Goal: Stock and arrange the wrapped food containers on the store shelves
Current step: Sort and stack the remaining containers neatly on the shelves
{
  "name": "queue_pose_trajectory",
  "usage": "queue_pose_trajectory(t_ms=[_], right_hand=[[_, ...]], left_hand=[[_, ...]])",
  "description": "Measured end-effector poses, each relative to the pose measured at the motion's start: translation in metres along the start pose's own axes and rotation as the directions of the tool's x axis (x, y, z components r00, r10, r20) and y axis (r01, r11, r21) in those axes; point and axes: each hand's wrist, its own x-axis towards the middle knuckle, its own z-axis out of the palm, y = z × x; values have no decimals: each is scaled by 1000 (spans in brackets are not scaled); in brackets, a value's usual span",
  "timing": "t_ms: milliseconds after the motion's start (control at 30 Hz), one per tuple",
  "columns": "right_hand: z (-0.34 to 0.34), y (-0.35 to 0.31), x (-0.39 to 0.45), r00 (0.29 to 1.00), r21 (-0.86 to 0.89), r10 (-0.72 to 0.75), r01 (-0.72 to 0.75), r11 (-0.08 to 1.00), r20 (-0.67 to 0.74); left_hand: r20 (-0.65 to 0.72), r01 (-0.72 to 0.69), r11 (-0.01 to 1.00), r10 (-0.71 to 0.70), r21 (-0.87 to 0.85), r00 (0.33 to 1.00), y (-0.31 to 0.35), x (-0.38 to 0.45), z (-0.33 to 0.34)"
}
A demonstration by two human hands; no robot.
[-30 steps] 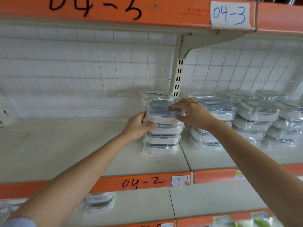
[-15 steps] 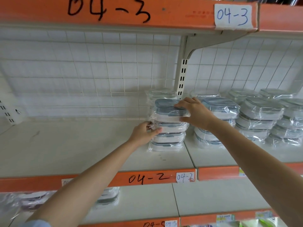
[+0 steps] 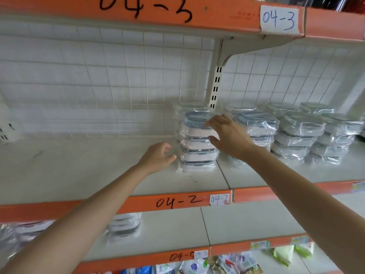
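A: What is the biggest thing in view?

B: The shelving. The middle shelf [image 3: 83, 171] has an orange front edge with "04-2" handwritten in black and again on a small white label [image 3: 219, 199]. The upper shelf edge [image 3: 138, 8] reads "04-3", also twice. The lower shelf [image 3: 173, 230] shows "04-5", partly cut off.

A: How many wrapped containers?

B: The near stack [image 3: 197, 143], at the right end of the left bay of the middle shelf, shows four, each white with a grey-blue lid under clear wrap. A further stack [image 3: 192, 105] stands behind it. On the right there are about six more stacks [image 3: 298, 131]; their exact count is hard to tell. One more stack [image 3: 124, 224] sits on the lower shelf.

A: And the hands?

B: Two. The right hand [image 3: 227, 135] has its fingers spread loosely, the fingertips at the top container's right edge, clamped on nothing. The left hand [image 3: 158, 155] sits just left of the stack, fingers loosely curled and holding nothing; whether it touches the wrap cannot be told.

A: Smaller items?

B: Packets [image 3: 197, 265] at the bottom; their print is unreadable.
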Motion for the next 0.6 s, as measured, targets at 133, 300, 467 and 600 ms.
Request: queue_pose_trajectory(t_ms=[133,300,467,600], right_hand=[[31,-26,-37,966,25,-38,33,999,257],[60,-42,-67,895,27,-77,73,997,439],[70,-68,-75,915,145,-209,168,975,346],[84,-80,-111,895,219,-350,295,930,278]], left_hand=[[68,-60,986,50,158,996,-26,-31,13],[-32,-184,954,197,236,980,-53,-91,15],[-159,-183,909,257,373,953,-58,-140,-12],[-101,-87,881,151,465,983,-50,-192,10]])
